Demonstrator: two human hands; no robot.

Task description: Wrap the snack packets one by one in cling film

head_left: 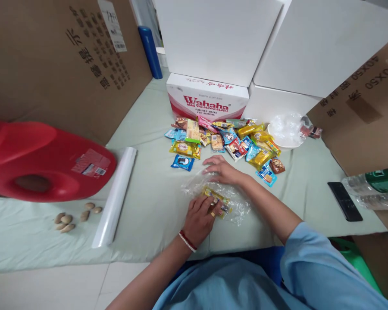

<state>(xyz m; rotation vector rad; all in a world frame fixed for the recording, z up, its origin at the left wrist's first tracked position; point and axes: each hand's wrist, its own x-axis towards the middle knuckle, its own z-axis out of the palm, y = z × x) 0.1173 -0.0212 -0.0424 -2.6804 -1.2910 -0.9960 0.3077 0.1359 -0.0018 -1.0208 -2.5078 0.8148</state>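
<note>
A clear plastic bag [241, 209] lies crumpled at the table's near edge, with a yellow snack packet [225, 200] on or inside it; I cannot tell which. My left hand [199, 218], wearing a red and white bracelet, has its fingers closed over the packet's left part. Beyond it, my right hand [224, 171] hovers at the bag's far edge, fingers curved and apart. A blue snack packet [183, 162] is the closest piece of the pile to the right fingertips. Several colourful wrapped snacks [236, 148] are heaped just past both hands.
Behind the snacks stands a Wahaha carton [208, 101], with a white bowl [283, 131] holding clear plastic to its right. Leftward are a plastic film roll [114, 198], a red jug [51, 161] and several brown stones [64, 219]. A black phone [344, 201] and bottles [371, 183] lie right.
</note>
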